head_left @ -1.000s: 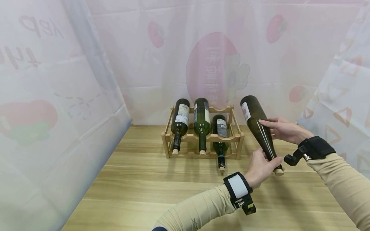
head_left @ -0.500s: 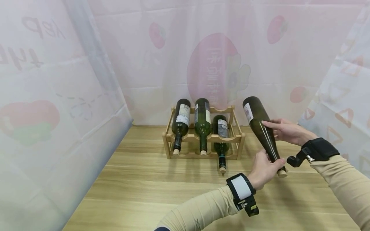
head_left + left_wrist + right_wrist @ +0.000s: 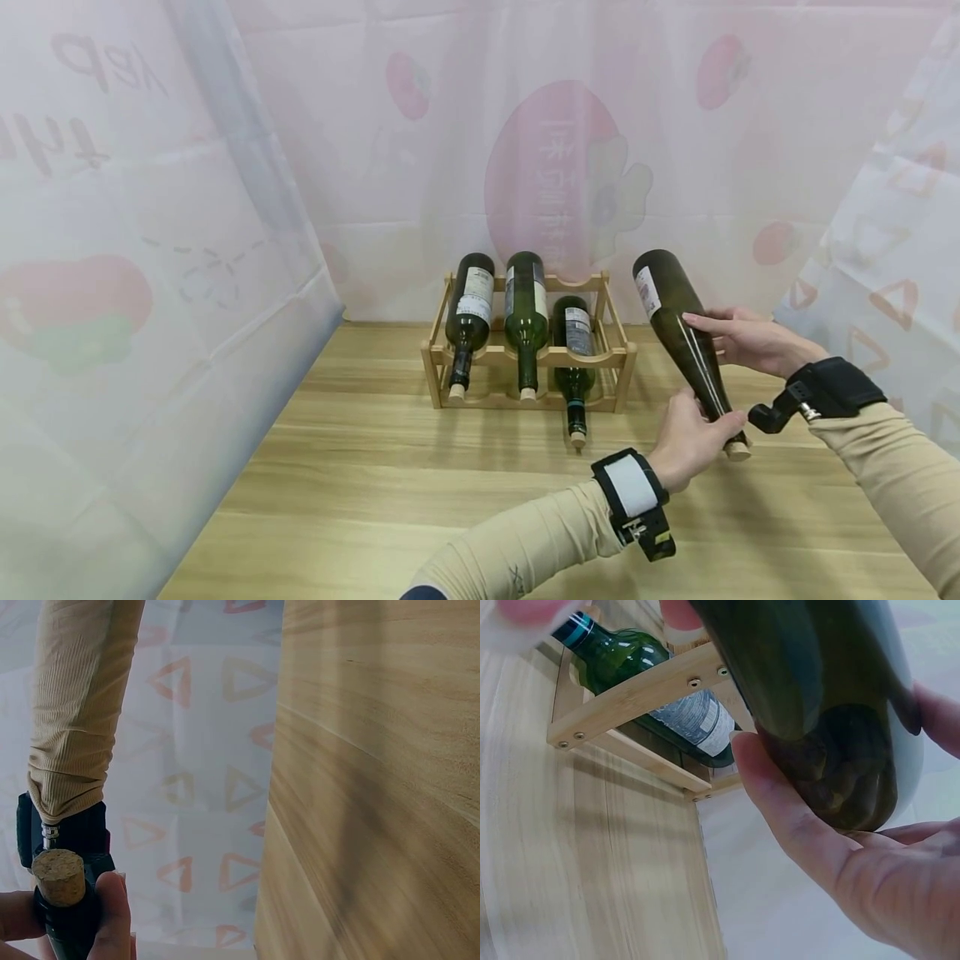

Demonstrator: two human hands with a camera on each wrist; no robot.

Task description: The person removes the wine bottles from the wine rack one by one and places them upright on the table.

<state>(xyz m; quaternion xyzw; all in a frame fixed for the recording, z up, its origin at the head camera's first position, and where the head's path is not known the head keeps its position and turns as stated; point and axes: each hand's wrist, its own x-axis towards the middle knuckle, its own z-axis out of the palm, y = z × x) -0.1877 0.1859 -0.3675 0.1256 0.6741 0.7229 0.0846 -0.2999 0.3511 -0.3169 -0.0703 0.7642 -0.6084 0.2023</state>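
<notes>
A dark green wine bottle is held in the air to the right of the rack, tilted with its base up and away and its corked neck toward me. My left hand grips the neck just behind the cork, thumb over the glass. Higher up, my right hand holds the body from the right side. In the right wrist view the bottle's glass sits between thumb and fingers. The white label faces left.
A two-tier wooden wine rack stands on the table. Two corked bottles, a left one and a middle one, lie on its upper tier. Another bottle lies in the lower tier at right. A printed curtain hangs behind.
Both hands and the held bottle have shifted slightly to the right, mostly in the first half second. The grip is the same, and the rack and its bottles have stayed put.
</notes>
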